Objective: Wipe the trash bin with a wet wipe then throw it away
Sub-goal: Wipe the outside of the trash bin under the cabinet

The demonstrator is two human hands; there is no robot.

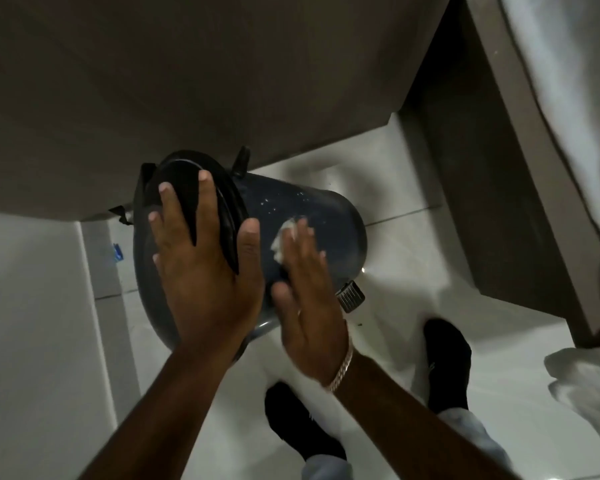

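A dark blue-grey trash bin (pixel 329 223) with a black lid (pixel 184 174) stands on the white tiled floor, seen from above. My left hand (pixel 205 258) lies flat over the lid and rim, fingers spread, steadying it. My right hand (pixel 309 296) presses a crumpled white wet wipe (pixel 284 242) against the bin's side wall; only part of the wipe shows past my fingertips. A bracelet sits on my right wrist. The bin's foot pedal (pixel 351 296) sticks out at the lower right.
A brown cabinet or wall panel (pixel 187 81) rises right behind the bin. A dark wooden bed frame (pixel 492 202) with white bedding (pixel 568 98) runs along the right. My two feet in black socks (pixel 447 362) stand on the tiles below the bin.
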